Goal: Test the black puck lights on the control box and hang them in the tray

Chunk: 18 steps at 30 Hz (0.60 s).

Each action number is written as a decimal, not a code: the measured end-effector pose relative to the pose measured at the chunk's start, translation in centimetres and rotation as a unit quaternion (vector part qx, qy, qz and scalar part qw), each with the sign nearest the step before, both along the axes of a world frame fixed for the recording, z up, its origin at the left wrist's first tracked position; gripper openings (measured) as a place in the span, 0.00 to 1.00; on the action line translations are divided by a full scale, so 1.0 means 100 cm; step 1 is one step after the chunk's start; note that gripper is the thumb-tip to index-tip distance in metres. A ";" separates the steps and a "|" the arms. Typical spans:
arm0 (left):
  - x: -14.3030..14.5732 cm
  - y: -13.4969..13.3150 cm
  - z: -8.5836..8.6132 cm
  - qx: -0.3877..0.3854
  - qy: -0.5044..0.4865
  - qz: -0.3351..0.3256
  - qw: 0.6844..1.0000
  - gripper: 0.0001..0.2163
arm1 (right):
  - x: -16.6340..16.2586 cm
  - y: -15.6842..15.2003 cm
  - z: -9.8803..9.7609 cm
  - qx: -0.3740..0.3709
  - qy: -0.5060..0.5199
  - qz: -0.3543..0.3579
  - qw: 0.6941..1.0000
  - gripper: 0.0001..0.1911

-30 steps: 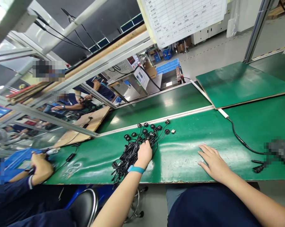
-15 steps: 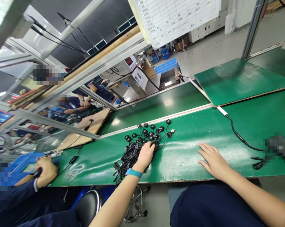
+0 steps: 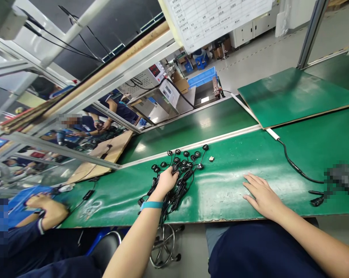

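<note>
A tangle of black cables (image 3: 177,189) with small round black heads (image 3: 186,158) lies on the green worktable (image 3: 220,193). My left hand (image 3: 166,180), with a blue band on the wrist, rests on the bundle with its fingers curled into the cables. One small pale part (image 3: 211,158) lies apart, right of the round heads. My right hand (image 3: 261,195) lies flat on the table to the right, fingers spread, holding nothing.
A thick black cord (image 3: 292,166) runs from a white rail to a plug (image 3: 316,200) at the right. A raised green board (image 3: 292,96) lies at the back right. A co-worker's hand (image 3: 48,210) works at the left. A conveyor belt (image 3: 191,131) runs behind.
My left hand has shifted left and down on the bundle, dragging the cables toward the table's front edge. My right hand has stayed flat in place.
</note>
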<state>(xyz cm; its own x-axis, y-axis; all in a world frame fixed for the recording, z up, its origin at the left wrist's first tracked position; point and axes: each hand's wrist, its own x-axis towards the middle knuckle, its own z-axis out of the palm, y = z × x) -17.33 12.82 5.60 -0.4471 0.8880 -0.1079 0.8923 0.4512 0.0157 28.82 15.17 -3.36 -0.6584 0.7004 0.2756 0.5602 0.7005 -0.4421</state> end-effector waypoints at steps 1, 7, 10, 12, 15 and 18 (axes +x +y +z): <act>0.000 -0.001 0.000 -0.015 -0.011 0.000 1.000 0.11 | 0.000 0.000 0.000 0.000 0.001 -0.001 1.000 0.20; 0.006 -0.013 -0.014 -0.058 -0.046 -0.018 0.997 0.17 | 0.000 0.001 0.001 0.006 -0.009 0.002 1.000 0.20; 0.002 -0.013 -0.015 -0.056 -0.051 -0.027 0.997 0.19 | 0.000 0.001 0.001 0.008 -0.009 0.003 1.000 0.20; -0.002 -0.010 -0.010 -0.059 -0.055 -0.034 0.996 0.18 | 0.000 0.001 0.001 0.009 -0.010 0.001 1.000 0.20; -0.007 -0.006 0.002 -0.067 -0.065 -0.057 0.994 0.12 | 0.000 0.001 0.000 0.008 -0.006 -0.001 1.000 0.20; -0.008 -0.002 0.014 -0.063 -0.057 -0.078 0.993 0.11 | 0.000 0.001 -0.001 0.008 -0.009 0.001 1.000 0.21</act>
<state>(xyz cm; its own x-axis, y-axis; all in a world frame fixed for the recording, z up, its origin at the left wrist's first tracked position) -18.18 12.58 6.99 -0.2836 0.9218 -0.2644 0.9472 0.3124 0.0729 28.82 15.25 -3.43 -0.6641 0.6949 0.2757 0.5668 0.7085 -0.4205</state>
